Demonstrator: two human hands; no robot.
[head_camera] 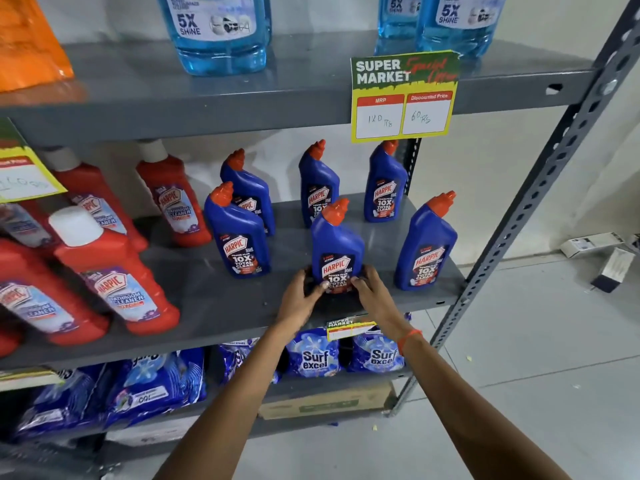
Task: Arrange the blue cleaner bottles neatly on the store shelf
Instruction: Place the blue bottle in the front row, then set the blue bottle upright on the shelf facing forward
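A grey metal store shelf [207, 313] held cleaning products, seen from above by the person reaching in. At far left stood red bathroom-cleaner bottles [114, 271] with white caps, crowding that end. Next came six blue cleaner bottles with orange caps in two loose rows: a front-left bottle [239, 233] with another [249, 192] just behind it, then two back-row bottles [318, 183] and [384, 183]. The left hand [299, 299] and right hand [372, 296] gripped the base of the middle front bottle [337, 247] from either side, fingers [323, 285] curled closed against its label, seemingly to slide or square it into line while keeping it upright. To its right stood the front-right bottle [427, 244], well apart and near the shelf's end. Neighbours on both sides limited sideways room. A yellow price tag [403, 98] hung from the shelf above, and blue detergent packs [311, 355] lay below.
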